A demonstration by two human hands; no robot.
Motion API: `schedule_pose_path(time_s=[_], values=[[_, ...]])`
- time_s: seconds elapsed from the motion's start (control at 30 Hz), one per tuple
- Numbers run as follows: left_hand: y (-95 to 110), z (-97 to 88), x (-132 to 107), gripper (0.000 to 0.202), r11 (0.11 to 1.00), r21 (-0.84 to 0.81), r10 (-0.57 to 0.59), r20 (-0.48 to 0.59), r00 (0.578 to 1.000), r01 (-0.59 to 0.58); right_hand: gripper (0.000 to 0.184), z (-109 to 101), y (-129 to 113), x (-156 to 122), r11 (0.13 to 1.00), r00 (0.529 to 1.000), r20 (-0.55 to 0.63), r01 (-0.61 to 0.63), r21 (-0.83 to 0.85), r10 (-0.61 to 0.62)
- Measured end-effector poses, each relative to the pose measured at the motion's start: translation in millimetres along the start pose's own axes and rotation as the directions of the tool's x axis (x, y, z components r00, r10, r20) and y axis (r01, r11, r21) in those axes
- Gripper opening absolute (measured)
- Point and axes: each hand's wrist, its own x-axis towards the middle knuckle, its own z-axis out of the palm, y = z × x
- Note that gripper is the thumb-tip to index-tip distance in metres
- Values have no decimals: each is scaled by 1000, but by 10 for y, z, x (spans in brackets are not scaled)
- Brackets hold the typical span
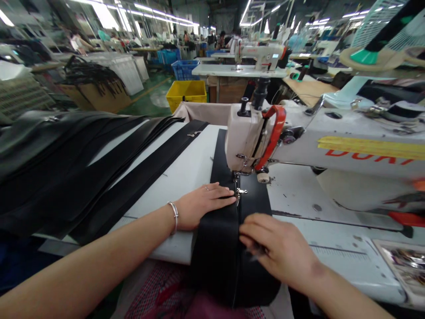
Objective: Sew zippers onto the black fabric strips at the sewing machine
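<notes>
A black leather-like panel (219, 239) with a zipper (238, 239) along its middle runs under the needle of a sewing machine (247, 137) and hangs over the table's front edge. A metal zipper pull (241, 191) lies just in front of the presser foot (235, 176). My left hand (204, 201) rests flat on the panel's left part, fingers stretched toward the pull. My right hand (274, 241) is closed at the zipper, nearer to me, thumb and fingers pinched together. A small blurred dark shape shows under its fingers; whether it is held I cannot make out.
Stacked black panels (66, 164) cover the table's left side, beside a single zippered strip (149, 173). A yellow crate (186, 92) and a blue crate (186, 69) stand beyond. At right, a tray (407, 266) of small metal parts is set into the table.
</notes>
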Motion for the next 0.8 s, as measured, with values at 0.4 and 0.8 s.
schedule_pose_path(time_s=[0.4, 0.8], values=[[119, 37, -53, 64, 996, -33, 85, -59, 995, -87, 4, 125, 507, 368, 972, 975, -146, -190, -137, 170], [245, -10, 10, 78, 998, 65, -1, 96, 995, -5, 25, 147, 581, 643, 817, 869, -241, -491, -303, 433]])
